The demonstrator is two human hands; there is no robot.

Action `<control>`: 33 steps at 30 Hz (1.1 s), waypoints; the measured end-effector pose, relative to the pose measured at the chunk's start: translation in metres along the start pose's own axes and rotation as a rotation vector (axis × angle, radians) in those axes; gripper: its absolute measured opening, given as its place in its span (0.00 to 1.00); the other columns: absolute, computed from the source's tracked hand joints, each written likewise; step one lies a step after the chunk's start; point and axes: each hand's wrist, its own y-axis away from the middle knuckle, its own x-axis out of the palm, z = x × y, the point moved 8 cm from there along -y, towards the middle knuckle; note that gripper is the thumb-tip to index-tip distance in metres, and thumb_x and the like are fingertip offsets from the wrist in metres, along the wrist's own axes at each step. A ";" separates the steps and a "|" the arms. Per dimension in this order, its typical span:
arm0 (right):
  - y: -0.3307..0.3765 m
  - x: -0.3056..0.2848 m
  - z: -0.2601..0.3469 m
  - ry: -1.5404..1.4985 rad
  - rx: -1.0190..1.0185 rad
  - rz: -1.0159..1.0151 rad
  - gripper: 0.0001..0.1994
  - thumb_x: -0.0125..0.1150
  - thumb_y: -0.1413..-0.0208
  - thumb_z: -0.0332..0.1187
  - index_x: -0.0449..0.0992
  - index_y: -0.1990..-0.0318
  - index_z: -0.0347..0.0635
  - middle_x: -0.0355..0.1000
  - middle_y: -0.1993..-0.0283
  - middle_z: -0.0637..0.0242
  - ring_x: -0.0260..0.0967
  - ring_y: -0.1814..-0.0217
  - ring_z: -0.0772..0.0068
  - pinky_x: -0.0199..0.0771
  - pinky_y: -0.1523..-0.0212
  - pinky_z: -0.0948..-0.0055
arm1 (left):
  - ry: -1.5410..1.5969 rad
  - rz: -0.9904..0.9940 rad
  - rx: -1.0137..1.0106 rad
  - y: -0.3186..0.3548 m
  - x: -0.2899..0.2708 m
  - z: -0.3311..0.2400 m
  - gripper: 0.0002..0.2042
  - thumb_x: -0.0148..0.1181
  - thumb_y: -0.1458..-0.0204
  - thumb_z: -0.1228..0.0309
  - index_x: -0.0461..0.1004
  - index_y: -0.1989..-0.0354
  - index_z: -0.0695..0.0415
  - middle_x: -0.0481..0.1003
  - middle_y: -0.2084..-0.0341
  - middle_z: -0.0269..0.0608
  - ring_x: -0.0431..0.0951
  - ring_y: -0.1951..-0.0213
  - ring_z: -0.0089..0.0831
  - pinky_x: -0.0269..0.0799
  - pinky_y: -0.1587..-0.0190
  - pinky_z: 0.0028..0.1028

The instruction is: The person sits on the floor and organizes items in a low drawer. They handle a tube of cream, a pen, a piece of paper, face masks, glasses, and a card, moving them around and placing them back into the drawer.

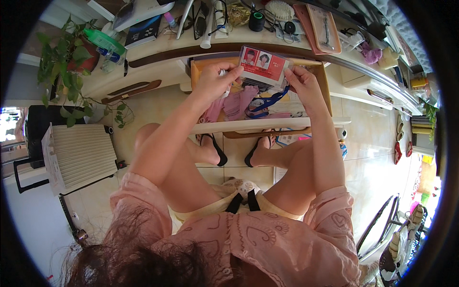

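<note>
A red and white ID card [264,70] in a clear plastic holder, with two small portrait photos on it, is held up above an open drawer [267,125]. My left hand [216,82] pinches its left edge, with something white and folded also tucked in the fingers. At the card's lower right edge, my right hand [304,87] grips between thumb and fingers. Below lie a blue lanyard [267,104] and pink cloth [237,103] inside the drawer. Whether the lanyard is attached to the card is hidden.
On the desktop beyond are a black thread spool [256,21], a hairbrush [279,9], a pink tray [325,29] and a green bottle [104,41]. A potted plant [79,57] trails down at the left, above a ribbed cream case [81,155].
</note>
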 end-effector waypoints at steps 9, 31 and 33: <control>-0.001 -0.001 -0.005 -0.093 -0.028 0.052 0.10 0.53 0.44 0.37 0.72 0.62 0.40 0.69 0.69 0.77 0.64 0.67 0.88 0.66 0.62 0.84 | 0.022 0.031 -0.008 -0.002 0.004 0.002 0.12 0.59 0.51 0.60 0.74 0.70 0.57 0.72 0.80 0.30 0.61 0.83 0.11 0.54 0.83 0.14; 0.003 0.001 -0.005 -0.161 0.033 0.003 0.10 0.53 0.44 0.40 0.73 0.62 0.45 0.68 0.70 0.80 0.62 0.67 0.89 0.62 0.64 0.85 | -0.045 0.027 0.021 -0.001 0.005 0.001 0.13 0.58 0.51 0.58 0.75 0.70 0.57 0.73 0.80 0.30 0.62 0.81 0.12 0.56 0.81 0.14; 0.002 -0.001 -0.009 -0.167 0.044 -0.008 0.10 0.53 0.44 0.40 0.73 0.62 0.45 0.68 0.69 0.79 0.62 0.67 0.89 0.63 0.64 0.85 | -0.039 0.038 0.008 0.000 0.006 0.000 0.13 0.58 0.51 0.58 0.75 0.71 0.57 0.72 0.80 0.29 0.62 0.80 0.12 0.56 0.80 0.15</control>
